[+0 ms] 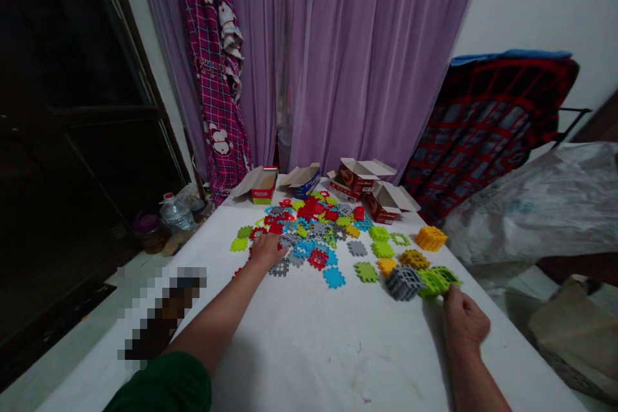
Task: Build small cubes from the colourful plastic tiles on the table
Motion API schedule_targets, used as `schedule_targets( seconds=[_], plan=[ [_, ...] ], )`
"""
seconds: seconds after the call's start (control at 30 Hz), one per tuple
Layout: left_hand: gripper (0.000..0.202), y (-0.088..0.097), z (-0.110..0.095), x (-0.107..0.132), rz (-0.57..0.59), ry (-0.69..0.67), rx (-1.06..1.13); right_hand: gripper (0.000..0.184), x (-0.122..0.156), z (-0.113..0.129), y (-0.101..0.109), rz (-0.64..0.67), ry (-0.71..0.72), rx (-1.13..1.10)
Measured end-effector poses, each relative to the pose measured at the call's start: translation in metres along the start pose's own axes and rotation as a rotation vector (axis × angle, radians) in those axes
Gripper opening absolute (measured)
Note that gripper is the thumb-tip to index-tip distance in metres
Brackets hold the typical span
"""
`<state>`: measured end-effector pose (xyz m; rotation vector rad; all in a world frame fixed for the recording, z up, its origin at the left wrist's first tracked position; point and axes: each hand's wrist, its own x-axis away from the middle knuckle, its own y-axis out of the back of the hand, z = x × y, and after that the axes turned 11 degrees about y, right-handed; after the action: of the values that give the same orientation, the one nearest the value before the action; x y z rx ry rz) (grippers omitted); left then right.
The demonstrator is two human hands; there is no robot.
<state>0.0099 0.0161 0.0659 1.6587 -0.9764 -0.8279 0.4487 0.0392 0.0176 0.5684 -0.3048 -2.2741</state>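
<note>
Although many loose plastic interlocking tiles remain spread under the left hand, a joined grey-and-green tile block has been built just ahead of the right hand; it is touched, but neither hand's grip can be told.

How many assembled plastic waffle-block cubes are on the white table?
3: a yellow cube at right, a grey cube beside a green cube at the right hand; others may be hidden.

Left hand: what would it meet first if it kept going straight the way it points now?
The left hand would probably meet the grey plastic waffle block just past its fingertips, at the edge of the pile. Depth is unclear, so it may already be touching.
</note>
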Motion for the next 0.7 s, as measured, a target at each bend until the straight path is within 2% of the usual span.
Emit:
schedule_targets(
  seconds=[0.07,0.2,0.37,0.43,0.5,0.6,0.7],
  plan=[
    [0.037,0.000,-0.009,0.000,0.010,0.015,-0.028,0.038,0.000,0.003,0.001,0.012,-0.009,0.005],
    [0.019,0.006,-0.016,0.002,0.021,0.013,-0.036,0.037,0.001,0.008,0.002,0.017,-0.026,0.009],
    [0.024,0.023,-0.001,0.012,0.009,0.009,0.080,0.034,0.001,0.008,0.001,-0.003,-0.048,-0.012],
    [0.029,0.024,0.004,0.021,0.042,0.016,0.159,0.034,0.002,0.008,0.001,0.000,-0.046,-0.007],
    [0.030,0.016,0.004,0.032,0.128,0.013,0.245,0.035,0.002,0.009,0.001,-0.004,-0.034,0.002],
    [0.031,-0.006,-0.006,0.048,0.266,0.022,0.361,0.039,0.002,0.010,0.000,-0.008,-0.013,0.005],
    [0.028,-0.022,-0.017,0.060,0.325,0.052,0.409,0.042,0.002,0.009,0.000,-0.015,-0.011,0.020]
  ],
)
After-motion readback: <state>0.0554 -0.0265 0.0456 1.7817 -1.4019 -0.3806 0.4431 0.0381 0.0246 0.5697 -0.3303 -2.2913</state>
